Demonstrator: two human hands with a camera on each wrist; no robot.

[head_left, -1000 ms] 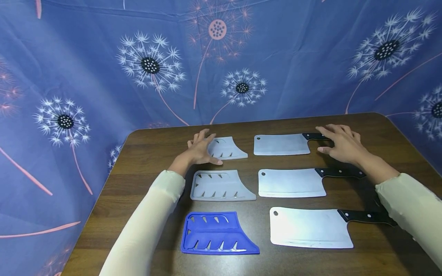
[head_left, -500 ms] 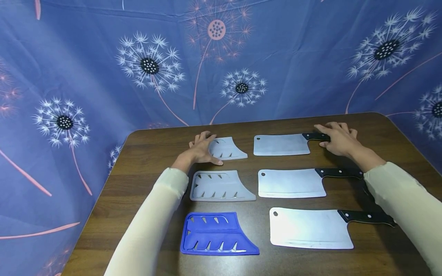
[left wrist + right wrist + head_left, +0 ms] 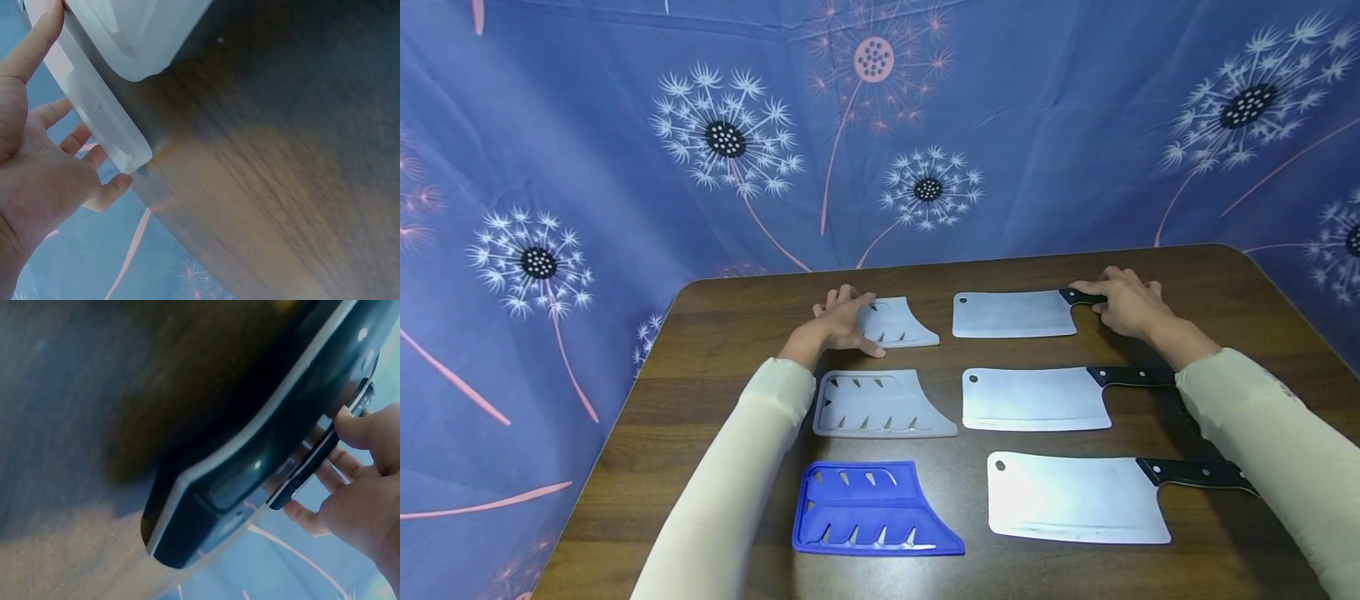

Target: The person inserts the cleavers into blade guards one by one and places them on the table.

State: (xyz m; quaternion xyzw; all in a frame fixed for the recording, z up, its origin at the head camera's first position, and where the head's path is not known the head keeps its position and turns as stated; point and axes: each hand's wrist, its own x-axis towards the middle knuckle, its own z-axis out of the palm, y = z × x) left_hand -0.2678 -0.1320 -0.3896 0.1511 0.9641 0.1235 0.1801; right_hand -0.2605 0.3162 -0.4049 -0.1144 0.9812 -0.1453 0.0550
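At the far left of the table, my left hand (image 3: 837, 323) grips the square end of a white blade guard (image 3: 901, 322), thumb on its near edge and fingers on its far edge. The left wrist view shows this guard (image 3: 103, 115) lying along the fingers. Across from it, a cleaver (image 3: 1015, 315) lies flat, its blade pointing left. My right hand (image 3: 1129, 305) holds its black handle (image 3: 306, 469), with thumb and fingers on either side; the palm hides most of the handle in the head view. Guard and cleaver are apart.
Nearer lie a second white blade guard (image 3: 880, 408) and cleaver (image 3: 1033, 400), then a blue blade guard (image 3: 865, 510) and a larger cleaver (image 3: 1075, 498). All rest on the brown wooden table (image 3: 700, 400). A blue dandelion-print cloth (image 3: 1037, 150) hangs behind it.
My right hand has moved left and come down onto the far cleaver's handle, taking hold of it. The left hand has stayed at the far guard, shifting only slightly. Guards and cleavers have not moved.
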